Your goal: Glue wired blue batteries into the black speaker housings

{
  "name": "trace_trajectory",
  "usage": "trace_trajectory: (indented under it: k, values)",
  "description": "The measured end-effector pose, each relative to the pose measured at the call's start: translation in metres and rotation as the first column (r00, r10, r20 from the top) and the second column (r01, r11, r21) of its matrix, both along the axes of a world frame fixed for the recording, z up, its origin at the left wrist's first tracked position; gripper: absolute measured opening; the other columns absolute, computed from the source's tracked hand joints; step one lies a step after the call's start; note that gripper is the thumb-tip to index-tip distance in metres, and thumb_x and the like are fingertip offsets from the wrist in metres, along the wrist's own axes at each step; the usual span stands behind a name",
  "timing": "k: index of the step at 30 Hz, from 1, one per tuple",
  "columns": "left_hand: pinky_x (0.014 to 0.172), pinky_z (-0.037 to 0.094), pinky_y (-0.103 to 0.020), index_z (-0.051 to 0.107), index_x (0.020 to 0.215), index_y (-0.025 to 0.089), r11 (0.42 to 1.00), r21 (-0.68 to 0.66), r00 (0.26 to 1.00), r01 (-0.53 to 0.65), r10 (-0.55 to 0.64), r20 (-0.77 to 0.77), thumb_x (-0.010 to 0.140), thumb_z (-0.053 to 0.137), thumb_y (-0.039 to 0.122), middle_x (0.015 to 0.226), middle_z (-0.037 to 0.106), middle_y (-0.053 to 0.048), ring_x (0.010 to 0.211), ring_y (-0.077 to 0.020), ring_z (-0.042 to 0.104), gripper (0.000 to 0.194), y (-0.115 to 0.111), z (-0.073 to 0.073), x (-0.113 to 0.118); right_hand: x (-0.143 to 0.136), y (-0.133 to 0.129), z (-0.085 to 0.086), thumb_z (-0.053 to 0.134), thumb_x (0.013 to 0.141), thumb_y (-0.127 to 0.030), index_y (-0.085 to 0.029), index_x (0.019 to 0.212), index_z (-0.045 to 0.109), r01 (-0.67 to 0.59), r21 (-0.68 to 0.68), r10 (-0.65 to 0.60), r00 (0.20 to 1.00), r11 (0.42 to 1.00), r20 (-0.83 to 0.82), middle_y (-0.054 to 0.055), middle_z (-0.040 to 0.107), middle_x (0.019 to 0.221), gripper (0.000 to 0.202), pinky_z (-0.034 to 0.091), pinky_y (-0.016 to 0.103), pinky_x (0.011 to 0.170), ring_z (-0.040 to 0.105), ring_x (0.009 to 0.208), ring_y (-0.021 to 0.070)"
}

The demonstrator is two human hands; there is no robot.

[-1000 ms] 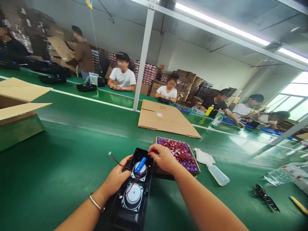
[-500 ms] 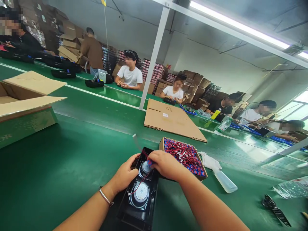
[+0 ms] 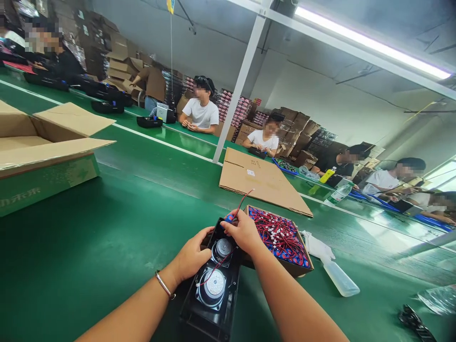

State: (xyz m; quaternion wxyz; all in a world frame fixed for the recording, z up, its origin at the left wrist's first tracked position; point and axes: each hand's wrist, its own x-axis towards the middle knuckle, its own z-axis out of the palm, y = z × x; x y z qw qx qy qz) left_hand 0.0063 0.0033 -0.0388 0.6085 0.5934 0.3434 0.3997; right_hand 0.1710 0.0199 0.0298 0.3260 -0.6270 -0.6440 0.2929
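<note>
A long black casing [image 3: 210, 318] lies in front of me, tilted slightly, with two round silver speakers in it, a larger one [image 3: 214, 283] nearer and a smaller one [image 3: 223, 248] beyond. My left hand [image 3: 194, 254] grips the casing's left edge, thumb beside the smaller speaker. At the casing's far end my right hand [image 3: 244, 232] pinches a small blue part [image 3: 229, 218] with a red-and-black wire sticking up. Right of that hand is a cardboard box [image 3: 309, 260] full of blue parts with red-and-black wires and white plugs.
An open carton [image 3: 50, 178] stands at the left. Flat cardboard [image 3: 263, 183] lies ahead. A translucent bottle [image 3: 341, 279], a white cloth [image 3: 318, 246] and a black object [image 3: 415, 320] are at the right. Several people sit across the green table [image 3: 107, 228].
My right hand has moved from over the smaller speaker to the casing's far end with the blue part, whose wire now stands up. The view has shifted slightly.
</note>
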Motion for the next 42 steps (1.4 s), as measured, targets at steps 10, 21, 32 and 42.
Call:
trace_trajectory:
  k: [10, 21, 32, 42]
  values:
    - [0.108, 0.04, -0.03, 0.044, 0.125, 0.019, 1.0, 0.008, 1.0, 0.005, -0.005, 0.002, 0.064, 0.044, 0.013, 0.13, 0.049, -0.004, 0.116, -0.0152, 0.05, 0.062, 0.0, 0.003, -0.001, -0.005, -0.003, 0.003, 0.055, 0.08, -0.042, -0.02, 0.103, 0.05, -0.052, -0.069, 0.055, 0.998, 0.996, 0.038, 0.003, 0.064, 0.081, 0.032, 0.052, 0.024, 0.058, 0.064, 0.063, 0.0129]
    - [0.103, 0.044, -0.028, 0.043, 0.126, 0.021, 1.0, -0.008, 0.999, 0.025, -0.024, 0.044, 0.064, 0.044, 0.012, 0.128, 0.05, -0.002, 0.113, -0.0134, 0.052, 0.062, -0.001, 0.003, -0.001, 0.0, 0.0, 0.011, 0.059, 0.077, -0.045, -0.017, 0.088, 0.065, 0.028, 0.058, -0.039, 0.98, 0.998, 0.197, 0.002, 0.064, 0.072, 0.031, 0.046, 0.021, 0.054, 0.059, 0.056, 0.0108]
    - [0.105, 0.043, -0.029, 0.045, 0.123, 0.023, 1.0, -0.016, 0.999, 0.01, -0.009, 0.052, 0.063, 0.044, 0.011, 0.128, 0.051, 0.0, 0.112, -0.0132, 0.053, 0.061, 0.0, 0.0, 0.0, 0.004, 0.001, 0.021, 0.055, 0.08, -0.043, -0.018, 0.09, 0.069, -0.055, 0.061, 0.029, 0.929, 0.997, 0.37, 0.003, 0.066, 0.089, 0.03, 0.045, 0.023, 0.064, 0.06, 0.066, 0.0116]
    - [0.109, 0.04, -0.032, 0.046, 0.127, 0.02, 1.0, -0.014, 0.999, -0.001, 0.002, 0.053, 0.062, 0.045, 0.012, 0.13, 0.05, -0.001, 0.119, -0.0158, 0.05, 0.065, 0.0, -0.004, 0.001, -0.003, 0.001, 0.019, 0.055, 0.079, -0.037, -0.017, 0.092, 0.07, -0.051, 0.034, 0.034, 0.921, 0.998, 0.389, 0.003, 0.067, 0.076, 0.029, 0.044, 0.022, 0.06, 0.06, 0.06, 0.0118]
